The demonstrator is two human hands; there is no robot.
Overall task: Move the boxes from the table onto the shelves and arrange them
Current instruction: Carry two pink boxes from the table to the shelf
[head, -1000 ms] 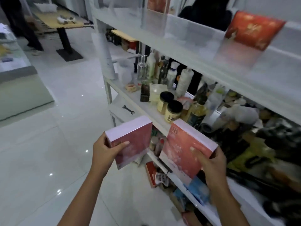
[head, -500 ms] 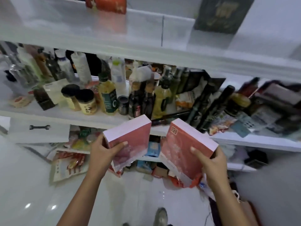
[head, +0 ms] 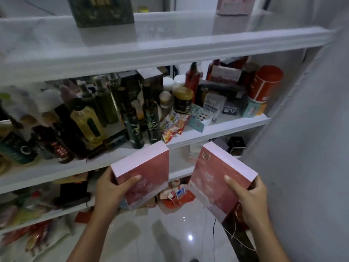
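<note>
I hold two flat red boxes with pale pink edges in front of a white shelf unit. My left hand [head: 111, 188] grips the left red box [head: 149, 174] by its left edge, thumb across the face. My right hand [head: 251, 201] grips the right red box [head: 213, 186] at its right corner, thumb on the front. Both boxes are tilted and held apart at about the level of the middle shelf's front edge [head: 217, 129]. Above, a broad white upper shelf [head: 170, 44] carries a dark green box [head: 102, 10] and a pink box [head: 236, 4].
The middle shelf is crowded with dark bottles [head: 132, 118], an oil bottle [head: 86, 121], jars [head: 183, 100], snack packets [head: 173, 127] and a red tin [head: 264, 82]. Lower shelves hold more packets. A grey wall [head: 311, 148] stands at right. Glossy white floor [head: 160, 239] lies below.
My view has swept right along the shelf unit, from its left end to its right end by the wall. Both hands keep the same hold on the two boxes.
</note>
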